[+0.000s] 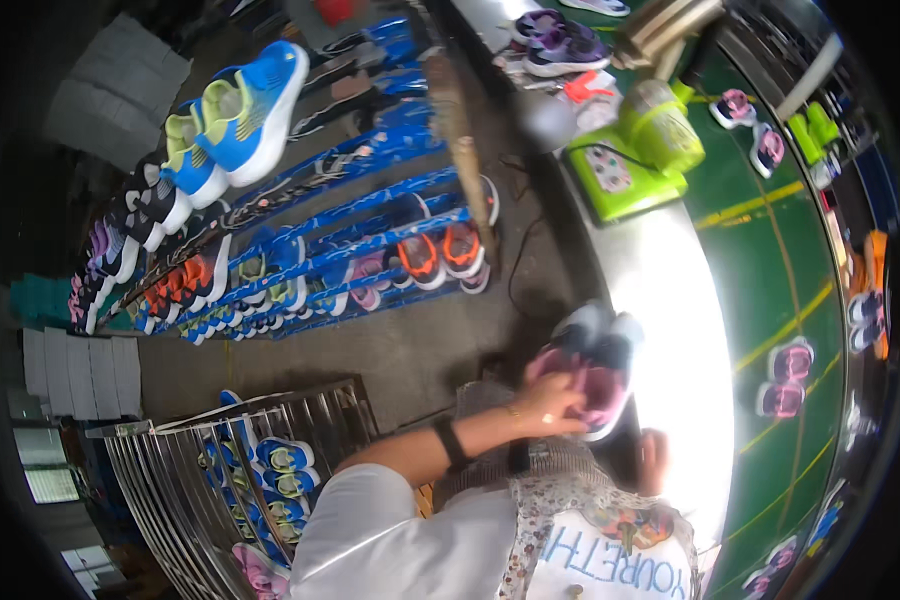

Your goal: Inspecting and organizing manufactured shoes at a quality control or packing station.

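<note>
A pair of pink and dark sneakers (602,385) with white soles, blurred by motion, is just in front of my body beside the white work surface. My left hand (553,402), with a black band on its wrist, is closed around the heel end of the pair. Nearer my body and to the right, my right hand (653,460) hovers at the edge of the white surface. It is smeared, and its fingers cannot be made out.
A blue-barred rack (345,215) of sneakers stands at left, a metal rack (170,490) of shoes at lower left. The bright white work surface (670,300) runs alongside a green conveyor belt (770,260) carrying pink shoes (787,375). A lime-green machine (625,170) sits farther ahead.
</note>
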A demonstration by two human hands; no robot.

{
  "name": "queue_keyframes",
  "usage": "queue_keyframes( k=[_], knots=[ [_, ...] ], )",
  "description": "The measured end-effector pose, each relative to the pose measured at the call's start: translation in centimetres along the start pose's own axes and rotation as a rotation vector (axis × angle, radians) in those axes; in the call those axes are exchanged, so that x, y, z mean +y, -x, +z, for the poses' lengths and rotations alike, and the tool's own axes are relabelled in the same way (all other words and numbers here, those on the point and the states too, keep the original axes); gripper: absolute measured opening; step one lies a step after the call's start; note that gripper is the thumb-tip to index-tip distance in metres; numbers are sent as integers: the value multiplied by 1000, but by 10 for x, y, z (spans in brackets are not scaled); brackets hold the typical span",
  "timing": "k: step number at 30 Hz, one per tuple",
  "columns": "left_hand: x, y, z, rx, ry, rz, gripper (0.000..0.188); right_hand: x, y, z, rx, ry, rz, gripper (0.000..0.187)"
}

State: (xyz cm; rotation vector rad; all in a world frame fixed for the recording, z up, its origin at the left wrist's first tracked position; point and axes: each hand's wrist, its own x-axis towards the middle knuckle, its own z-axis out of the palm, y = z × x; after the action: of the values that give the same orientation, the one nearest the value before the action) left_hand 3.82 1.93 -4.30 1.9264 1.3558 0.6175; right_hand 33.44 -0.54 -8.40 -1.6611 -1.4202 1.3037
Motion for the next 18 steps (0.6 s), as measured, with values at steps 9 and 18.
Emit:
queue_keyframes(
  k=[9,18],
  knots=[
    [123,-116,155,-388,-180,187,36,89,7,-105,206,-235,71,45],
    [104,-126,194,224,0,-213,49,93,5,-129,81,-243,56,63]
  ],
)
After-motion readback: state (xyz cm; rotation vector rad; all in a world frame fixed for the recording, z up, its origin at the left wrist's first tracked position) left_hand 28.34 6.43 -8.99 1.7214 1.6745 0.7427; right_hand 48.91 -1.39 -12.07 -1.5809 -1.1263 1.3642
